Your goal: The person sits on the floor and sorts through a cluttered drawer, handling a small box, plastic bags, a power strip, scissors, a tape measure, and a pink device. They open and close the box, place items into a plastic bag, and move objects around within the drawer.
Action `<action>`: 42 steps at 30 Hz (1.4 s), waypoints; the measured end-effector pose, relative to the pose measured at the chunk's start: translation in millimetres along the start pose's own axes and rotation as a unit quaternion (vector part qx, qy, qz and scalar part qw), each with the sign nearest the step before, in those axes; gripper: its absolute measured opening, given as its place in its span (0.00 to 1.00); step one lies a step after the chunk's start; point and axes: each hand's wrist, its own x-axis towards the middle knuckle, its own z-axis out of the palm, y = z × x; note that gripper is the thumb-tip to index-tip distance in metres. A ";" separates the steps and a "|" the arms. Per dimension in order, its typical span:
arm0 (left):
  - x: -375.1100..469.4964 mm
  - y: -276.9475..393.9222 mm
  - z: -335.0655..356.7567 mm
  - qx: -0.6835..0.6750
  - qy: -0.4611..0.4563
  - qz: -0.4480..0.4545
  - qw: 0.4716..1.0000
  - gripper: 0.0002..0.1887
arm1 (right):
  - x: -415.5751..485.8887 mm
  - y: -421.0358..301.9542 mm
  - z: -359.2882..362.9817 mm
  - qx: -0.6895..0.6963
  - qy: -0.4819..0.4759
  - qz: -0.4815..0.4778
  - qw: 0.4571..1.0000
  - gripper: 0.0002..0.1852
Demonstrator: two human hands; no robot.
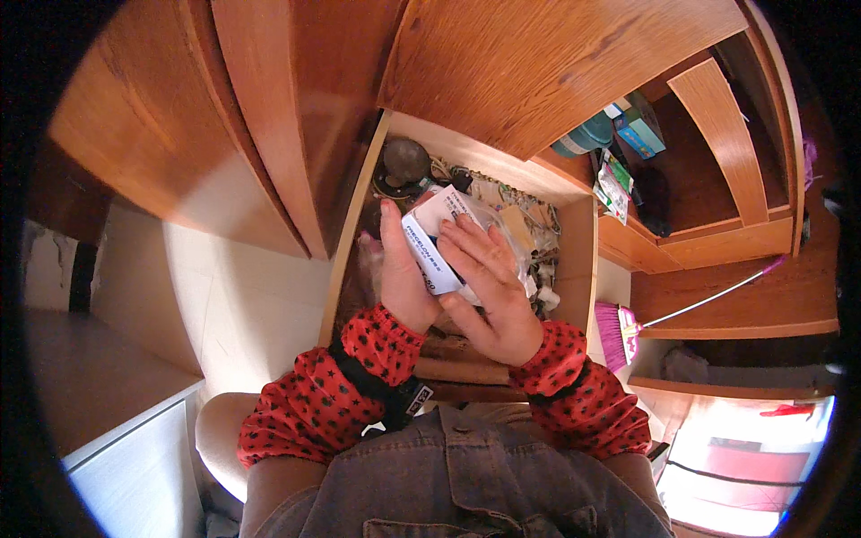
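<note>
My left hand (401, 282) is curled under and around a small white cardboard box (427, 259) that bears blue and black writing. Across the box's upper side lies my right hand (494, 292), its fingers pressed against it, so the box is held between both hands. It is tilted, and its far side is partly hidden by my fingers. Beneath is a pulled-out wooden drawer (577, 269) full of clutter. In it are a round grey object (406, 159), a clear plastic bag (514, 235) and many small parts too jumbled to name.
Wooden cabinet panels (551, 60) rise beyond the drawer. To the right, an open compartment holds a teal container (586, 138), a blue box (639, 128) and a packet (613, 185). A purple broom (617, 335) leans beside the drawer. A grey-topped unit (121, 376) stands at left.
</note>
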 end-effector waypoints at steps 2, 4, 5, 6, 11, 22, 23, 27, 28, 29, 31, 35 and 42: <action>-0.5 3.5 -1.5 -0.005 -0.041 -0.018 0.999 0.42 | 6.4 12.2 -7.9 0.121 -0.009 -0.026 0.992 0.22; -1.8 3.7 0.1 -0.008 -0.056 -0.013 0.998 0.43 | 6.8 19.2 -9.6 0.177 0.036 -0.032 0.983 0.21; -3.0 4.4 0.9 -0.009 -0.043 -0.017 0.999 0.44 | 6.0 21.1 -7.5 0.162 0.052 -0.031 0.985 0.22; -3.7 5.2 1.7 -0.010 -0.031 -0.020 0.999 0.44 | 5.1 22.6 -5.0 0.152 0.081 -0.036 0.984 0.23; 2.1 8.0 1.2 -0.032 -0.041 -0.015 0.999 0.47 | 3.5 19.8 5.9 0.095 0.113 -0.055 0.987 0.24; 1.7 7.1 -4.6 -0.114 -0.220 -0.064 0.967 0.54 | 12.5 23.1 -31.5 0.147 0.083 -0.045 0.985 0.25; 4.1 6.9 -7.1 -0.160 -0.283 -0.075 0.943 0.54 | 13.6 23.8 -30.8 0.089 0.103 -0.036 0.990 0.26; 8.7 0.8 -25.7 -0.080 -0.275 -0.047 0.957 0.54 | 9.8 15.0 -14.1 -0.051 0.005 -0.058 0.997 0.36; 8.8 -5.2 -30.8 -0.102 -0.265 -0.060 0.957 0.54 | 10.5 11.1 -3.6 -0.085 0.016 -0.051 0.995 0.42; 9.4 -10.6 -35.9 -0.065 -0.221 -0.053 0.972 0.54 | 7.7 8.9 2.6 -0.081 0.021 -0.041 0.996 0.43; 7.3 -23.5 -44.5 0.046 -0.101 -0.013 0.994 0.54 | 1.5 9.1 10.9 -0.081 0.003 -0.006 0.997 0.44; 18.1 -25.3 -54.1 -0.020 -0.245 -0.022 0.969 0.57 | -9.3 36.5 -1.2 0.229 0.005 -0.041 0.972 0.32; 14.7 -23.8 -45.6 -0.027 -0.270 -0.027 0.962 0.68 | -29.1 45.2 9.1 0.245 0.068 0.153 0.955 0.35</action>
